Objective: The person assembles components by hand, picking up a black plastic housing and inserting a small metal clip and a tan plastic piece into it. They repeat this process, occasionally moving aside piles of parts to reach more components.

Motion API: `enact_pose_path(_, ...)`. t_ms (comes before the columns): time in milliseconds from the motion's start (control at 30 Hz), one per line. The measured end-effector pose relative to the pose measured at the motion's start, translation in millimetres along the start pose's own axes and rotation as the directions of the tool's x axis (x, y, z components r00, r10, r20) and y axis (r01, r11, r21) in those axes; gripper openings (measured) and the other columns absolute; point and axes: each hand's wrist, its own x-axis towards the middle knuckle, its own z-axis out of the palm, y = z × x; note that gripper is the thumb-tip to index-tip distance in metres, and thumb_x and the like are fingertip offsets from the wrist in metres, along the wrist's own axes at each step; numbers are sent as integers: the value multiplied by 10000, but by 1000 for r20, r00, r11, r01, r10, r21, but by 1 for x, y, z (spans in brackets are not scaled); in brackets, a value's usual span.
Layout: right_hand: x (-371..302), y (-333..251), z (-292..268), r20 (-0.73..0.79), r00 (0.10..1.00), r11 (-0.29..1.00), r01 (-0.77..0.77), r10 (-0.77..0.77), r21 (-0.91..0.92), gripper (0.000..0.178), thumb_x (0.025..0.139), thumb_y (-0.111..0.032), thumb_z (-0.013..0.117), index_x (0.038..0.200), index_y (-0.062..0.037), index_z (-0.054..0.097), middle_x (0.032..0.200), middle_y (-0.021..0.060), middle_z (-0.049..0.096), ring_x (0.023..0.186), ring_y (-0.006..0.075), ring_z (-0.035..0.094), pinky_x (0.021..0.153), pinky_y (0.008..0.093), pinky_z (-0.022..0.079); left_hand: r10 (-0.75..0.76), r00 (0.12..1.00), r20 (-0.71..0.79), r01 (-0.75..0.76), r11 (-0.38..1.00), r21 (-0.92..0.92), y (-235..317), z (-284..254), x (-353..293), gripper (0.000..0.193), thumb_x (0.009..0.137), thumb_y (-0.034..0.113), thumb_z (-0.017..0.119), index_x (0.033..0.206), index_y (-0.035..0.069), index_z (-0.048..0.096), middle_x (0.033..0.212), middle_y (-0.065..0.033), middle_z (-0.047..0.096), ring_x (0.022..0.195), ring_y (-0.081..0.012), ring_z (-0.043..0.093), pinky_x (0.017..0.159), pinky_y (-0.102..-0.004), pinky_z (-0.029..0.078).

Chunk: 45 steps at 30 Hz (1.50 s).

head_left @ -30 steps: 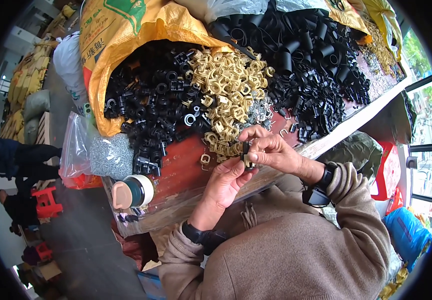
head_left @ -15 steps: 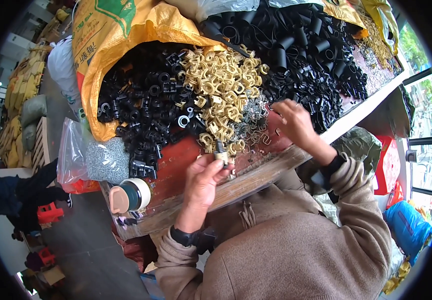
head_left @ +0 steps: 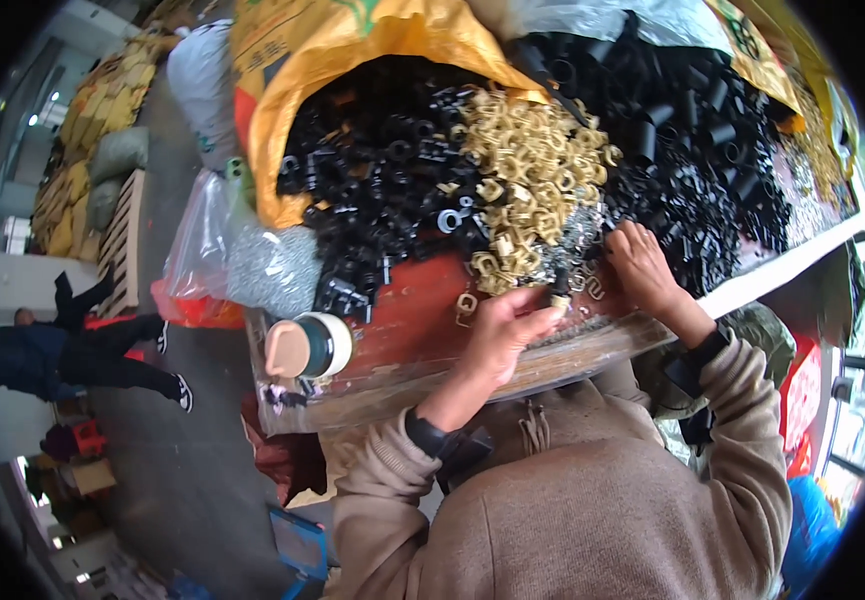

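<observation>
My left hand (head_left: 500, 342) pinches a small cream-and-black plastic fitting (head_left: 559, 288) between thumb and fingers, just above the table's near edge. To its right, my right hand (head_left: 644, 270) has its fingers curled down at the border between small silver metal clips (head_left: 584, 232) and a heap of small flat black pieces (head_left: 677, 225). Whatever its fingertips hold, if anything, is hidden. Beyond my hands lies a pile of cream plastic clips (head_left: 527, 170). Left of that pile spread black plastic fittings (head_left: 392, 190), partly inside a yellow woven sack (head_left: 272, 130).
The red tabletop (head_left: 407, 320) has a worn wooden front edge (head_left: 542, 362). At its left corner stand a lidded cup (head_left: 320, 345) and a clear bag of small grey pieces (head_left: 287, 265). Black tubes (head_left: 652, 130) lie at the back. A person (head_left: 27, 355) is off to the left.
The view has shifted, so the table and piles sit farther right. My right hand has lowered to the small parts with fingers curled; my left still holds the fitting. A person shows more fully at left.
</observation>
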Motion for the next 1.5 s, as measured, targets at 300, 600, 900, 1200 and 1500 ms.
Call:
enact_pose_path(300, 0, -4, -11, -65, 992, 943, -78, 105, 324, 209, 678, -64, 554, 869, -36, 472, 791, 113, 452, 750, 297, 477, 646, 357, 409, -25, 999, -43, 21, 996, -89, 3, -6, -6, 266, 751, 128, 593, 982, 3, 550, 880, -41, 592, 761, -117, 570, 690, -218, 458)
enact_pose_path(600, -20, -3, -6, -117, 987, 994, -103, 108, 43, 181, 699, -95, 547, 864, -49, 490, 749, 105, 436, 680, 264, 469, 610, 346, 397, -66, 998, 1, 66, 990, -127, -8, -2, -4, 260, 763, 109, 580, 999, 5, 546, 896, -40, 587, 772, -124, 568, 691, -209, 458)
enact_pose_path(900, -2, -27, -48, 39, 993, 824, -118, 116, 554, 83, 716, -56, 567, 777, -25, 521, 734, 83, 491, 690, 197, 498, 612, 299, 398, -41, 999, -3, 40, 991, -129, -6, 0, -4, 235, 778, 99, 559, 995, 13, 542, 904, -46, 582, 776, -137, 571, 691, -221, 466)
enact_pose_path(1200, 16, -62, -65, 191, 981, 5, -191, -22, 982, 78, 759, -13, 545, 831, 6, 566, 797, 49, 544, 723, 151, 539, 619, 262, 438, -47, 999, -5, 45, 977, -209, 13, 9, -11, 217, 782, 96, 554, 988, 33, 534, 900, -55, 581, 771, -145, 579, 671, -219, 481)
enact_pose_path(1500, 8, -68, -67, -52, 996, 475, 79, -70, 877, 184, 706, -41, 614, 878, -15, 554, 773, 66, 524, 791, 183, 528, 666, 291, 439, -92, 995, 35, 98, 970, -224, 3, 8, -11, 222, 774, 94, 569, 988, 41, 541, 892, -39, 587, 775, -143, 582, 676, -207, 470)
